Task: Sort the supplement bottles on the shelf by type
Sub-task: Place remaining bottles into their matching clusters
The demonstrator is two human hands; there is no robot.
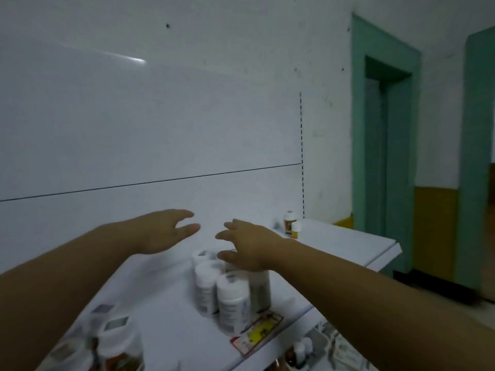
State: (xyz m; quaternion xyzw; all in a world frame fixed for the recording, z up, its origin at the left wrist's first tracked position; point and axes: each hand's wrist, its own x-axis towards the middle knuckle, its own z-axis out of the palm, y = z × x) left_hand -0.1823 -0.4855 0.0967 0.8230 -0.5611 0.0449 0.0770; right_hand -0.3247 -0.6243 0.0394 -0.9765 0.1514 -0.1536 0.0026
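A cluster of white supplement bottles (219, 287) stands in the middle of the white shelf (340, 245). My right hand (249, 247) hovers just over the cluster's far side, fingers spread, holding nothing; whether it touches a cap I cannot tell. My left hand (163, 231) floats open to the left of the cluster, above bare shelf. A brown-labelled bottle (289, 222) and a small yellow one (296, 230) stand at the shelf's far right corner. More white-capped bottles (117, 341) sit at the near left, one with an orange label.
A red and yellow price tag (257, 333) hangs on the shelf's front edge. Below it, a lower shelf holds more bottles (300, 352). A white back panel rises behind the shelf. Green door frames (385, 135) stand to the right.
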